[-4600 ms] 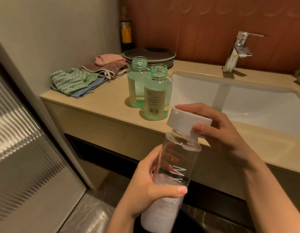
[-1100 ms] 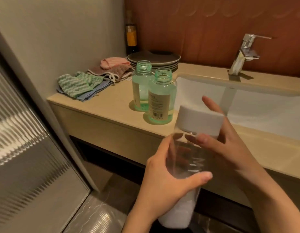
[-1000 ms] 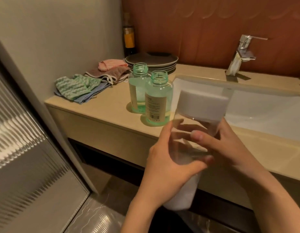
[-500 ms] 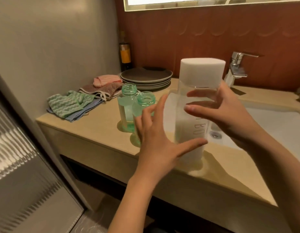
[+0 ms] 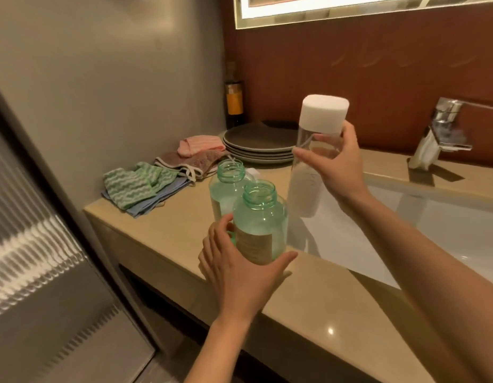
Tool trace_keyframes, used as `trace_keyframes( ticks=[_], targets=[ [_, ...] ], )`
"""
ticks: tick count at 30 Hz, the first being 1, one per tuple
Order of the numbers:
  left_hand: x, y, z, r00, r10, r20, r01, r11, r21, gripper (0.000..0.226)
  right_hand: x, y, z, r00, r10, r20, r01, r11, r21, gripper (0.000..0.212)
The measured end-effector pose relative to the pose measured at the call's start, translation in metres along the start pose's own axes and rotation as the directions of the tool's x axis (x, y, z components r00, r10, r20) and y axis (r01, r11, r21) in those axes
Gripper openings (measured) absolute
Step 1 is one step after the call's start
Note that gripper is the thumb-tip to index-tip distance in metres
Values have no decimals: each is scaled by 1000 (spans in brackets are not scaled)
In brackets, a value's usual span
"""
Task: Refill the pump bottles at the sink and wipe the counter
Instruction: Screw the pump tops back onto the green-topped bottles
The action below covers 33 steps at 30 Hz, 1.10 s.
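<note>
The left hand [image 5: 240, 272] curls round the near green bottle [image 5: 260, 225] on the counter [image 5: 309, 302]; the second green bottle [image 5: 226, 186] stands just behind, perhaps touching it. Beyond, the right hand [image 5: 340, 164] clasps the capped clear bottle [image 5: 303, 189] near its top, upright above the sink [image 5: 461, 230].

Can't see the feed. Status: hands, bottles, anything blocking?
Left hand grips front green bottle, open-topped. Right hand holds clear bottle, white cap on. Second green bottle right behind the first.

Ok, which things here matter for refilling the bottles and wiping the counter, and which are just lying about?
For the job: white-capped refill bottle in right hand; near green bottle in left hand; far green bottle; cloths; counter.
Lying about: stacked plates; dark bottle.
</note>
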<state>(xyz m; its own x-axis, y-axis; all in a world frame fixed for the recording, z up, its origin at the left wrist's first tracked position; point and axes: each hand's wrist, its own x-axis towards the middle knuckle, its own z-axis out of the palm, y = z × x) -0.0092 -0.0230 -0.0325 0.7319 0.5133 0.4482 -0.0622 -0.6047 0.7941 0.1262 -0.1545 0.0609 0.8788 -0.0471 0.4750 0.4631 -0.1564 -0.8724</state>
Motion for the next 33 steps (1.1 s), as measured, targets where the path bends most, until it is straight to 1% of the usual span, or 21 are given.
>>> trace_keyframes(
  ticks=[4,13,18,22,23,24,26,28,29,30,31,32,33],
  targets=[
    [3,-1,1,1000,-23,-5,23,998,54,99,36,14,26,1000,-31,-4,31,999,12,87],
    [5,-1,2,998,-58,-3,58,990,127,101,81,42,77,998,21,63,-22,1000,19,91],
    [6,-4,4,997,-73,-20,75,988,137,101,87,49,89,994,42,105,-45,999,25,93],
    [6,-2,3,996,-82,-17,84,985,153,103,85,51,89,986,93,136,-91,996,-20,104],
    [6,-2,3,996,-83,-15,84,984,158,104,82,51,89,986,103,132,-98,994,-42,106],
    [6,-1,2,997,-80,-13,81,983,164,103,77,51,87,991,96,97,-91,994,-62,106],
    [5,-1,2,997,-71,-15,73,983,171,103,64,46,83,999,11,-41,-14,997,-73,97],
    [4,-1,2,998,-66,-15,67,981,181,103,48,39,76,972,-179,-149,166,982,-95,77],
    [3,0,1,998,-63,-15,65,980,186,104,41,37,71,943,-302,-141,282,948,-147,67],
    [3,0,1,998,-66,-12,67,979,193,104,35,35,67,910,-408,-68,387,898,-208,59],
    [3,1,1,997,-74,-6,73,978,197,104,30,33,62,870,-488,67,487,830,-272,52],
    [3,2,0,997,-83,4,81,977,195,105,25,32,58,808,-535,249,590,731,-343,48],
    [3,3,0,996,-93,13,89,977,193,105,21,33,55,716,-537,445,696,597,-399,46]
  ],
)
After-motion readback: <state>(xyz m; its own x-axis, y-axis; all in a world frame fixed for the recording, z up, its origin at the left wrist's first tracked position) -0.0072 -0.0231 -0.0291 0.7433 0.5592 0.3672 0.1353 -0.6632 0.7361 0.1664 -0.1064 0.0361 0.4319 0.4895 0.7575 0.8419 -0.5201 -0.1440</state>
